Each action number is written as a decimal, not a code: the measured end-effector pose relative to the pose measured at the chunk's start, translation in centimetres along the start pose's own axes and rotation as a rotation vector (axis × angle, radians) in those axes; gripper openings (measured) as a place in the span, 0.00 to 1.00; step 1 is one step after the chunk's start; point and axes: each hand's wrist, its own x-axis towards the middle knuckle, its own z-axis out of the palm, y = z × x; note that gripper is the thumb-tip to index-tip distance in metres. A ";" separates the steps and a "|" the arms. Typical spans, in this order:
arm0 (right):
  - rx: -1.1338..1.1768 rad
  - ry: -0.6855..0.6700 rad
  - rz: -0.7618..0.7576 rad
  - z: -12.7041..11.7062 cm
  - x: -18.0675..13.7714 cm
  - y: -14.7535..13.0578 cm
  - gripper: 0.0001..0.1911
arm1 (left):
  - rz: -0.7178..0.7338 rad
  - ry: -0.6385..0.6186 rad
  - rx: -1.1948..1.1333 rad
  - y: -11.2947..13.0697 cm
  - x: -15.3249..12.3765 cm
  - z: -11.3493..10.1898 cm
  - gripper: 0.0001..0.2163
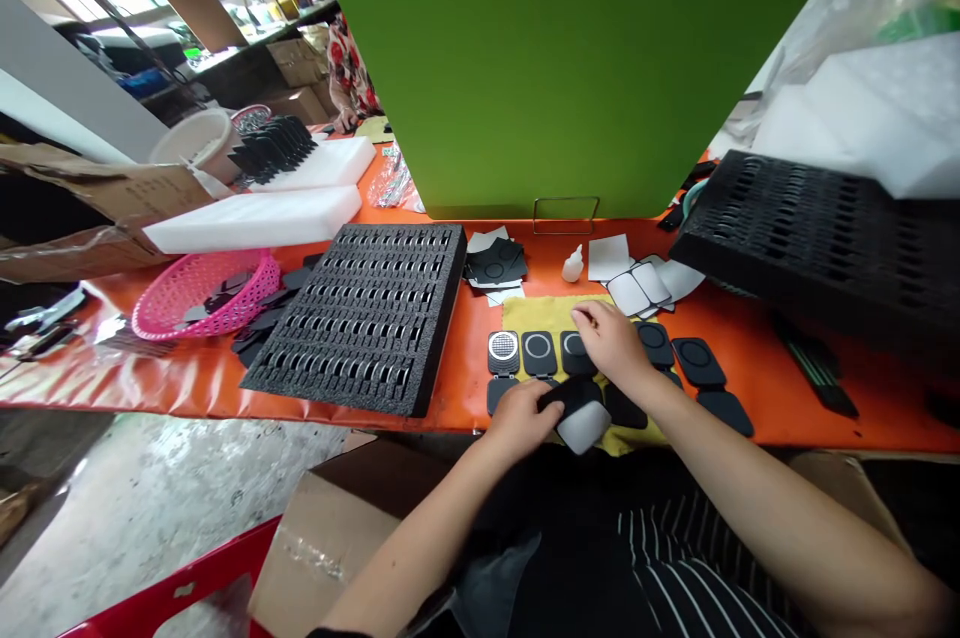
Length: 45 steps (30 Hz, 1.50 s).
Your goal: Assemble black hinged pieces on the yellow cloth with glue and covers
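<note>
Closest in, a black-and-white pad is gripped by the left hand, thumb and fingers clamped on its edge, right by the front of the desk. It could easily be dropped off that edge if the grip gets loosened, as no support can be seen underneath. The right hand is held just beyond, fingers drawn together over the row of folding pads; whether anything thin is pinched there can't be told. That row could be knocked crooked if the forearm is dragged across, or if the yellow cloth gets bunched up.

As for what's hidden: the middle pads are partly covered by hands and arm, so an exact count can't be made. Further back, the lower loose cards are buried under the top ones. Past those, the view is blocked by the green board, and another person is mostly cut off, only a patterned sleeve and a hand being visible.
</note>
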 end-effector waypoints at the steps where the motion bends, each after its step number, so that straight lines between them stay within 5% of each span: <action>1: 0.048 0.053 -0.025 -1.0 -1.2 -0.2 0.14 | -0.074 0.095 -0.105 0.0 -0.3 0.0 0.09; 4: 0.131 -0.019 -0.094 -2.5 -4.8 -1.0 0.14 | -0.189 0.241 -0.397 0.3 -0.9 0.3 0.13; 8: 0.317 -0.189 0.060 -1.5 -7.5 -1.8 0.16 | -0.164 0.148 -0.613 1.5 -1.9 0.6 0.16; 12: 0.494 -0.308 0.031 -0.9 -7.9 -2.5 0.14 | -0.021 0.137 -0.362 2.9 -3.4 0.1 0.26; 15: 0.548 -0.454 -0.065 -1.2 -8.0 -2.8 0.12 | 0.051 0.093 -0.209 3.4 -4.6 -0.6 0.21; 18: 0.486 -0.412 -0.130 -0.9 -8.5 -3.0 0.13 | 0.057 0.052 -0.137 3.4 -5.3 -1.1 0.15; 23: 0.354 -0.346 -0.301 0.0 -9.5 -3.7 0.16 | 0.017 0.087 0.166 3.0 -5.5 -1.3 0.18; 29: 0.273 -0.286 -0.273 0.3 -9.8 -4.5 0.13 | 0.004 0.120 0.325 2.5 -5.4 -1.1 0.19; 36: 0.324 -0.425 -0.207 1.0 -8.9 -5.3 0.11 | -0.037 0.128 0.311 1.6 -5.6 -1.2 0.20; 41: 0.327 -0.390 -0.164 1.4 -8.9 -5.9 0.04 | -0.051 0.136 0.345 0.9 -5.4 -1.9 0.23; 45: 0.519 -0.398 0.010 2.3 -8.7 -6.3 0.07 | -0.011 0.145 0.286 0.4 -5.4 -2.5 0.25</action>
